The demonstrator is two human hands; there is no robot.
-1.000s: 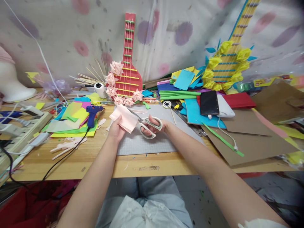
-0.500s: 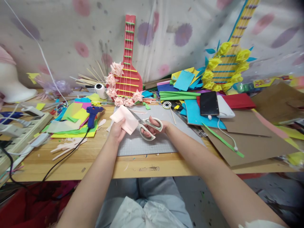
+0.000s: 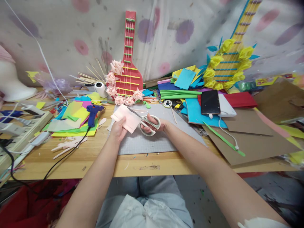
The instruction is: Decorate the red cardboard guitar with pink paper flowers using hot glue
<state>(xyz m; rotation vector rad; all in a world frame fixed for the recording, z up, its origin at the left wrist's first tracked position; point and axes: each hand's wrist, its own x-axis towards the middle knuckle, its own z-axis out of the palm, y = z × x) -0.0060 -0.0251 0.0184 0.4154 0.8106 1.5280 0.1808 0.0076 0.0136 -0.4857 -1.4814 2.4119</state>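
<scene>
Pale pink folded paper (image 3: 129, 119) is pinched in my left hand (image 3: 118, 129), thumb on top. My right hand (image 3: 152, 124) has its fingers through the handles of a pair of scissors (image 3: 155, 122) with white and grey grips. The blades lie at the paper's right edge, partly hidden by it. Both hands are above a grey cutting mat (image 3: 152, 147). Behind them stands a red paper lute (image 3: 128, 79) with green and yellow strips, white strings and pink paper flowers along its left and lower rim.
A blue glue gun (image 3: 92, 114) rests on coloured paper at left, near a power strip (image 3: 30, 134). A yellow lute (image 3: 226, 68), a black phone (image 3: 210, 102) and cardboard (image 3: 258, 139) are on the right. Pink scraps (image 3: 67, 146) lie at front left.
The scissors' handles have come closer together and the blades sit further over the paper. The whole view has shifted slightly.
</scene>
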